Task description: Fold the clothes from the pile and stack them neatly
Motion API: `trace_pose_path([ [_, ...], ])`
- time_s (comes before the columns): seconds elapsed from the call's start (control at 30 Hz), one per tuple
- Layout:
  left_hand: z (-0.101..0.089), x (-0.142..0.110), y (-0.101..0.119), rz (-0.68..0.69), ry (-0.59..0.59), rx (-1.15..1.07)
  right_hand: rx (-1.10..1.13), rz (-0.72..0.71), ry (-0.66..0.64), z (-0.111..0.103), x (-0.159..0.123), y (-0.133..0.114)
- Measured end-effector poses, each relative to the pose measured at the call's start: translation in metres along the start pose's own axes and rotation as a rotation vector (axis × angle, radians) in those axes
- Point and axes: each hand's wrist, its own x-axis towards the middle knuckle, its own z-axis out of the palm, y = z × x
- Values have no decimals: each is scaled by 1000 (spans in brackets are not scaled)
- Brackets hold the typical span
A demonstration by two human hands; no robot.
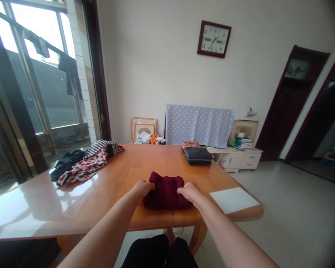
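A folded dark red garment lies on the near part of the wooden table. My left hand grips its left side, and my right hand presses in on its right side, fingers curled over the cloth. A loose heap of clothes, black, striped and red-and-white patterned, lies to the left on the table. A folded dark stack sits at the far right of the table, with a striped folded garment just behind it.
A white flat sheet lies at the table's right corner. Beyond the far edge stand a low white cabinet, a polka-dot cloth and picture frames. Windows fill the left side, and the tiled floor lies to the right.
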Motion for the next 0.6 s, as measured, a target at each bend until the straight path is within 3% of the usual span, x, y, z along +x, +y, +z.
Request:
trace_pose_path([
  [0.13,2,2,10,-8,-66,-66,164,-10,-45,-5,-3,0],
  [0.27,13,16,23,20,-117,-180,342,-41,-6,-22,10,1],
  [0.43,41,39,52,82,-159,-411,422,-94,74,-56,45,4],
  [0.6,77,64,93,163,-257,-478,500,-127,98,-101,78,-4],
])
